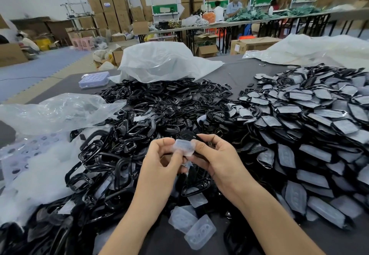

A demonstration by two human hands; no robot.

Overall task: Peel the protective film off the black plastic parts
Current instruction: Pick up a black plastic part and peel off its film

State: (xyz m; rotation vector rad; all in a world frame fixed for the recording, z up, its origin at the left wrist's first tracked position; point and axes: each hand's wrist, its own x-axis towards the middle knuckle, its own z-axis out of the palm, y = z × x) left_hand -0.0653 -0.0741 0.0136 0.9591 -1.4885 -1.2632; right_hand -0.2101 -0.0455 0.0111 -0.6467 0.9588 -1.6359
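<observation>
Both my hands are raised together over the middle of the table. My left hand (161, 159) pinches a clear piece of protective film (184, 147) between thumb and fingers. My right hand (217, 159) grips a small black plastic part (188, 135), which shows just above the film and is partly hidden by it. The film is lifted away from the part's face. A heap of black parts still covered in film (311, 119) lies to the right. A heap of bare black frames (123, 141) lies to the left and behind.
Peeled clear films (191, 226) lie on the dark table near my forearms. Crumpled plastic bags (159, 61) sit at the back and left (50, 111). A lilac tray (93, 80) stands far left. Cardboard boxes, work tables and people are in the background.
</observation>
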